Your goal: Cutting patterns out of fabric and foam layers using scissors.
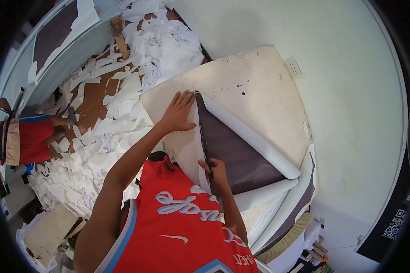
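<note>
White scraps (100,150) are heaped left of both hands, the left hand (180,112) is laid open and flat beside the dark sheet (241,152), dark scissors (210,168) are gripped in the right hand (218,173), the sheet is spread just right of that grip, its white rolled edge (255,141) is curled beyond, a pale board (273,91) is seen farther right.

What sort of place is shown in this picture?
Probably a small cutting workshop: white scraps lie heaped on the floor, a dark sheet with a rolled edge lies on a pale board, and the right hand holds what look like scissors.
</note>
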A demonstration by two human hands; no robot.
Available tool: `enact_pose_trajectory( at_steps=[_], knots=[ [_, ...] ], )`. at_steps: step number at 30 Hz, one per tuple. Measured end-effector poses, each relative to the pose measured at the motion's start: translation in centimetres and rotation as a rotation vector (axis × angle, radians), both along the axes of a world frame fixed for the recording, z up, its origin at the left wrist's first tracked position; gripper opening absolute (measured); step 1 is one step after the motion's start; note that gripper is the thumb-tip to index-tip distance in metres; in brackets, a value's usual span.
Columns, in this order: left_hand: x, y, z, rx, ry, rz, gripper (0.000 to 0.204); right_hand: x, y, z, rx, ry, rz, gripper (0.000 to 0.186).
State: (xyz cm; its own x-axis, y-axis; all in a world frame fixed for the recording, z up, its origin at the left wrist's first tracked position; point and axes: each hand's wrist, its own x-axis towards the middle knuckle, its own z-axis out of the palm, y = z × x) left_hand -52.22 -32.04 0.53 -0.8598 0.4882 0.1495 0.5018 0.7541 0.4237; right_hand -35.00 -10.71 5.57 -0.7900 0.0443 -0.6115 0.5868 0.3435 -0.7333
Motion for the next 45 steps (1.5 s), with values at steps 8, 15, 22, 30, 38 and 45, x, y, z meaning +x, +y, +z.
enact_pose_trajectory(
  at_steps=[8,15,22,30,38,45],
  knots=[
    [-0.2,0.1,-0.5,0.009,-0.055,-0.007,0.113,-3.3,-1.0,-0.3,-0.009,-0.002,-0.022,0.047],
    [0.0,0.0,0.5,0.080,-0.048,0.015,0.114,-8.0,-2.2,-3.1,-0.095,0.092,-0.026,0.047],
    [0.1,-1.1,-1.9,0.327,0.035,-0.058,0.089,-6.4,-2.2,-1.0,-0.073,0.116,-0.084,0.040],
    [3.9,-21.2,-3.0,0.694,0.061,0.824,0.030,16.9,0.8,5.1,0.490,0.380,-0.762,0.034],
    [9.0,-1.8,3.3,0.078,0.073,-0.182,0.052,29.9,8.3,-1.8,0.920,0.029,-1.186,0.038],
    [13.2,22.0,5.2,0.038,-0.280,-0.267,0.042,32.1,12.8,-2.3,0.918,-0.075,-0.891,0.038]
  ],
)
